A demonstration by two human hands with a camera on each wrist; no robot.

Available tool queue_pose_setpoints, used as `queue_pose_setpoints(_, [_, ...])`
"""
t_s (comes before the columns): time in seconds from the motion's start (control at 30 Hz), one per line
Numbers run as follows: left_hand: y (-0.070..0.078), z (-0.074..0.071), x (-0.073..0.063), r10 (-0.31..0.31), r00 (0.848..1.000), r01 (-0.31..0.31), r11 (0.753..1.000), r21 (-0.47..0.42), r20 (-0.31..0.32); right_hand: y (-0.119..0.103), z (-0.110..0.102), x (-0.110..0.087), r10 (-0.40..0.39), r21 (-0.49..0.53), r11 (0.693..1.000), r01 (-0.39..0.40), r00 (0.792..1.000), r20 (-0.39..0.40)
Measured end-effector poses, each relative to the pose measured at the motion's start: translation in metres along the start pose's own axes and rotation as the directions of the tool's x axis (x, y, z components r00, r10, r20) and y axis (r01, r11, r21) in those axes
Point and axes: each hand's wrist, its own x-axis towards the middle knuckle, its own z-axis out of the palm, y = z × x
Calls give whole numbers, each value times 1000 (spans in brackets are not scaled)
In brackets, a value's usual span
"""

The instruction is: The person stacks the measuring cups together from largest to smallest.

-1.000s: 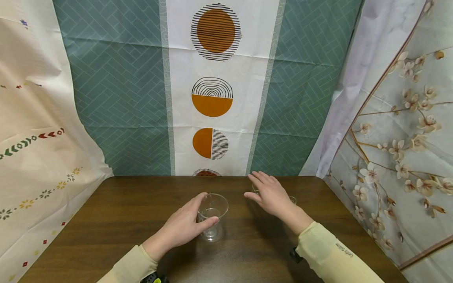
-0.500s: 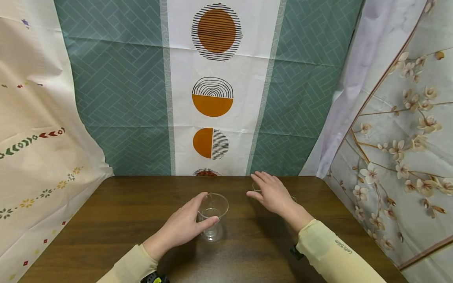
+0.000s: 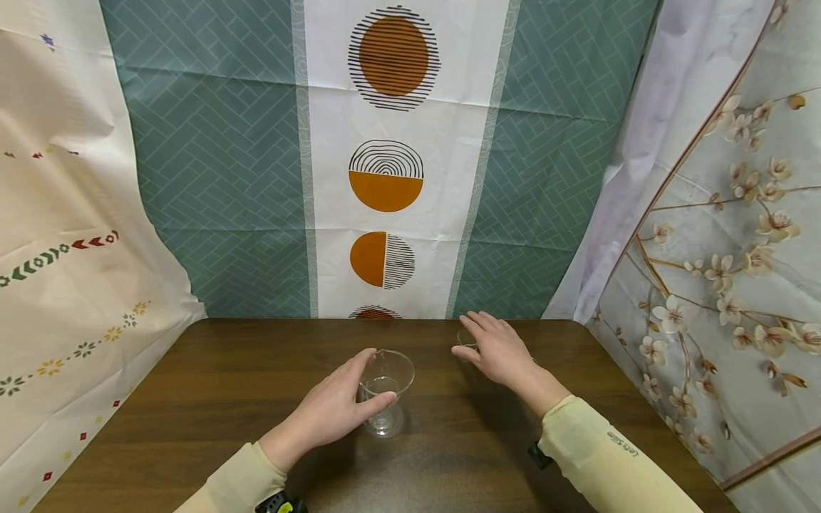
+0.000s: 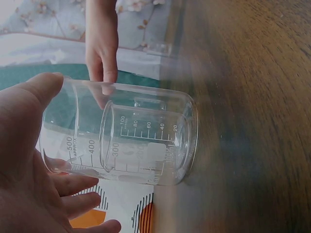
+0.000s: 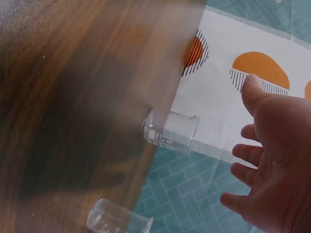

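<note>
Left hand (image 3: 327, 407) is gripping large beaker (image 4: 87, 131) near rim, thumb and index finger on opposite sides, other fingers spreading apart. Large beaker is standing upright about midway between left and right edges of table (image 3: 256, 370); smaller beaker (image 4: 148, 141) is sitting inside it. Right hand (image 3: 502, 354) is hanging over table's far right part, fingers spreading, holding nothing. Nearby, first small beaker (image 5: 172, 132) is standing near far edge, second small beaker (image 5: 119, 217) farther toward right edge.
</note>
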Motion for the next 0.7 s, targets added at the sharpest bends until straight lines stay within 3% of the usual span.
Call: queue_pose_setpoints(0.7, [-1, 0, 1, -2, 1000, 2, 1000, -2, 6, 8, 8, 2, 25, 14, 1000, -26, 1000, 11])
